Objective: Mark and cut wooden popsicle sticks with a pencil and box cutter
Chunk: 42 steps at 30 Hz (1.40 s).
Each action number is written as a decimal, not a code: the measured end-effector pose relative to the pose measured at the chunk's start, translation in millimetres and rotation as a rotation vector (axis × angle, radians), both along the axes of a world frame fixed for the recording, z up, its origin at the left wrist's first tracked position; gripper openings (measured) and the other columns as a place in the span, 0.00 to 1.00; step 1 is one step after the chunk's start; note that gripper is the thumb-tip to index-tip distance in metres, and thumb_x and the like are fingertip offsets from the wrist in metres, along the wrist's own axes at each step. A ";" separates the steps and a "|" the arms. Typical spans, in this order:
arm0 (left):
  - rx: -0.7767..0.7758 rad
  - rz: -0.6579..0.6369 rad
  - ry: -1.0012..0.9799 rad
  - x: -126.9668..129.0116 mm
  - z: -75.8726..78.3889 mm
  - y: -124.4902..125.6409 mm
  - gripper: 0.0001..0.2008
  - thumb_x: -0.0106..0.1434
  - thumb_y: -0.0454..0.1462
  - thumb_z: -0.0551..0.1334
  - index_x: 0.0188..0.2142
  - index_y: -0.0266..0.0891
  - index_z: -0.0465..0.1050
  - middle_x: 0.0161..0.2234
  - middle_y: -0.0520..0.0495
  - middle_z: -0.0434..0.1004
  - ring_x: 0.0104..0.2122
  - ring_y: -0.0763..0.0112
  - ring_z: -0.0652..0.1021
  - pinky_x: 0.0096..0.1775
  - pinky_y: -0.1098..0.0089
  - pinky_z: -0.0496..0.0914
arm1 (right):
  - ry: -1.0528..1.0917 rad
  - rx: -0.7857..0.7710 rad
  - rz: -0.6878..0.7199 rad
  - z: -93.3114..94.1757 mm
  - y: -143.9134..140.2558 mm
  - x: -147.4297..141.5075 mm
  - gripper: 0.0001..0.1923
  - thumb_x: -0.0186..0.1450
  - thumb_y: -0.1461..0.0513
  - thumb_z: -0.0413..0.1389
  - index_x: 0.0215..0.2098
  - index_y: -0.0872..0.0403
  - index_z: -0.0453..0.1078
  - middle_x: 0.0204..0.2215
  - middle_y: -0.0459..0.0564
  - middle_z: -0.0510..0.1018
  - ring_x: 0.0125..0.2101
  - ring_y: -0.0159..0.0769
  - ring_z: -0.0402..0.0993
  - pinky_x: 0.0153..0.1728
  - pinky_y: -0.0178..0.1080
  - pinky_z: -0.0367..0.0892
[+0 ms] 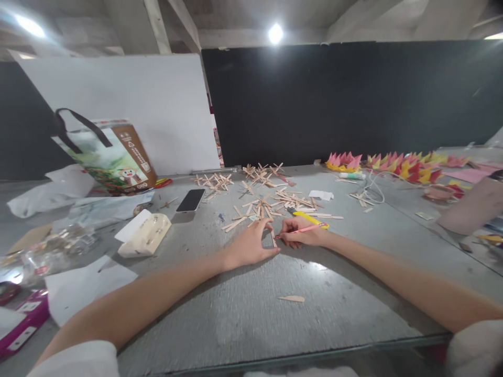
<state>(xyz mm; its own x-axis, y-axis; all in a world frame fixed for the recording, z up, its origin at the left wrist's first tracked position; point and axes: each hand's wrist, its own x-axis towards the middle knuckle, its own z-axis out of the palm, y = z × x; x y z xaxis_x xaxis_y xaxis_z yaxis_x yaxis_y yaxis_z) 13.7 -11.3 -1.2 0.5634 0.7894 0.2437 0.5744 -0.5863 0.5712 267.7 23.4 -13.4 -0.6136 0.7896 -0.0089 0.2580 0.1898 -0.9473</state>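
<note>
**Head view: both hands on one wooden stick, mid-tabletop**

Head camera, looking down your two bare forearms onto the grey, scuffed tabletop (pixel 243 314).

- Left hand (pixel 251 245): yours, palm down, thumb and forefinger spread in an arch. Its fingers (pixel 264 224) press on a short flat pale wooden craft stick (pixel 273 239) that lies on the tabletop between your two hands; they pin it rather than wrap it.
- Right hand (pixel 301 235): yours, curled closed around a slim pink pen-shaped tool (pixel 304 229), held low with its tip at the stick. Whether the tip touches the wood cannot be told.
- Yellow-handled utility knife (pixel 310 217): lying just behind your right hand.
- Loose heap of pale wooden sticks (pixel 271 201): scattered beyond your hands, some crossed into small star shapes farther back.
- Black smartphone (pixel 190 200): flat, screen dark, left of the heap.
- Cream plastic box (pixel 145 235): near your left forearm, well apart from the hand.
- Printed paper carrier bag with black handles (pixel 113 157): lying tipped at far left.
- Row of pink, red and yellow folded paper pieces (pixel 396 165): along the far right edge.
- Small pale wooden offcut (pixel 293 298): alone on the tabletop, nearer to you than both hands.
</note>
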 end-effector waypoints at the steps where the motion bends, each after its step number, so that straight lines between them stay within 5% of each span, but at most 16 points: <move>1: -0.008 -0.001 -0.008 0.3 0.1 0.4 0.43 0.61 0.51 0.74 0.70 0.46 0.59 0.64 0.39 0.76 0.64 0.46 0.76 0.65 0.48 0.70 | 0.003 0.000 0.003 0.1 0.1 -0.1 0.06 0.64 0.58 0.63 0.33 0.50 0.71 0.21 0.41 0.80 0.17 0.31 0.72 0.19 0.33 0.67; 42: -0.081 0.005 -0.027 1.0 -2.8 4.9 0.42 0.61 0.53 0.74 0.69 0.45 0.62 0.68 0.36 0.72 0.69 0.45 0.72 0.69 0.46 0.67 | -0.024 0.007 -0.034 -0.8 -0.8 -0.5 0.07 0.65 0.57 0.62 0.35 0.50 0.70 0.23 0.40 0.79 0.18 0.29 0.72 0.19 0.32 0.67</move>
<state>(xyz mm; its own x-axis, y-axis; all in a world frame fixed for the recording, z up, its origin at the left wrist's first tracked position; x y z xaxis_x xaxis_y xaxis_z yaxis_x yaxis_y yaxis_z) 14.8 -6.5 -4.0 0.5530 0.8103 0.1938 0.5610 -0.5341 0.6324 267.2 22.6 -14.2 -0.5861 0.8100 -0.0178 0.2869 0.1870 -0.9395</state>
